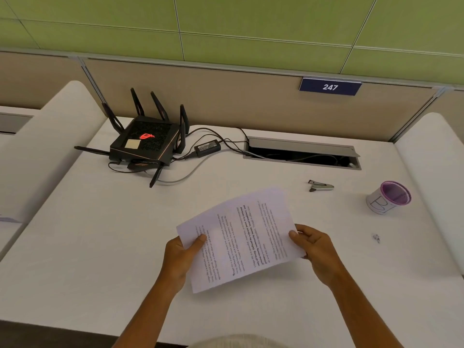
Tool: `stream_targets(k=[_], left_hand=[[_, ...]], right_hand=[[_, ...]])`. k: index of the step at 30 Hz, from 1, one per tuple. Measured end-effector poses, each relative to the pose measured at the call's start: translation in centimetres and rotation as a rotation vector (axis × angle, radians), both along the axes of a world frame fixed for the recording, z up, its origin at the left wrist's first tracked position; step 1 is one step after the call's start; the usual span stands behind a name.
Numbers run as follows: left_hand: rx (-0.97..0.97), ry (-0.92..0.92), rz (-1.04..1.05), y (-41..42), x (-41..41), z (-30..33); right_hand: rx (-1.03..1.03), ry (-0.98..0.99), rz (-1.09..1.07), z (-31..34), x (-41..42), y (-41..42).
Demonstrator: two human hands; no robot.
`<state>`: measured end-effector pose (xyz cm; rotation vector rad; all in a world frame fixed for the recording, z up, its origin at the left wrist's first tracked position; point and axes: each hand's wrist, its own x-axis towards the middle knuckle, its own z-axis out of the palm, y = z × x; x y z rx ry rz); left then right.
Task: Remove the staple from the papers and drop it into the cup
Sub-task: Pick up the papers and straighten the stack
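A green-panelled wall and beige partition are seen behind one white surface (100, 247), on which one router (147, 144), one cup (388, 197) and one staple remover (321, 185) rest, while the papers (241, 237) are held above it, pinched at opposite edges by the fingers of the left hand (182, 257) and right hand (316, 247).

Head view, looking forward-down over desk (100, 234).

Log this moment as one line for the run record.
left hand: gripping papers | right hand: gripping papers | staple remover: on desk, untouched | cup: right, upright | staple: not visible
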<state>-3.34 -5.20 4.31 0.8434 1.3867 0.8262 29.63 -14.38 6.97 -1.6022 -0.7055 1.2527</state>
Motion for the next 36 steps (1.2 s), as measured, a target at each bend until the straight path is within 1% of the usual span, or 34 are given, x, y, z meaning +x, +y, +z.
stream_targets(k=[4, 6, 8, 10, 13, 16, 18, 21, 24, 25, 27, 32, 36], left_hand=[[-0.045, -0.149, 0.104, -1.1, 0.7, 0.1], [-0.082, -0.273, 0.178, -1.9, 1.5, 0.3], [-0.117, -0.362, 0.229, -2.8, 2.5, 0.3], [-0.14, -0.38, 0.221, -3.9, 3.4, 0.3], [-0.132, -0.325, 0.166, -4.9, 3.9, -0.3], [-0.115, -0.263, 0.131, -5.0, 2.8, -0.7], [-0.094, -0.219, 0.068, -4.5, 1.5, -0.6], [-0.058, -0.163, -0.082, -3.5, 0.3, 0.2], [-0.019, -0.102, -0.246, -2.3, 1.0, 1.8], [0.006, -0.088, -0.27, -1.9, 1.5, 2.4], [0.056, -0.071, -0.247, -1.0, 2.7, 3.7], [0.166, -0.088, -0.112, 0.6, 4.9, 6.5], [0.24, -0.043, -0.122, 0.2, 5.4, 6.7]], right_hand=[[0.066, 0.347, -0.089, 0.3, -1.3, -0.3], [0.109, 0.419, -0.11, 0.6, -2.9, -0.2], [0.111, 0.371, -0.111, 0.8, -4.8, 0.1], [0.086, 0.254, -0.126, 0.9, -6.5, 0.4], [0.045, 0.101, -0.2, 0.6, -7.6, 0.8], [0.01, 0.012, -0.205, 0.8, -7.2, 1.1], [0.005, -0.026, -0.177, 1.3, -6.7, 1.2], [0.001, -0.055, -0.121, 2.0, -6.0, 1.1], [0.0, -0.123, -0.052, 2.4, -5.7, 1.3], [0.009, -0.142, -0.036, 2.6, -5.8, 1.3], [0.047, -0.16, -0.024, 3.3, -6.1, 1.4], [0.195, -0.174, -0.047, 4.9, -6.7, 1.1], [0.231, -0.203, -0.085, 4.2, -6.9, 0.7]])
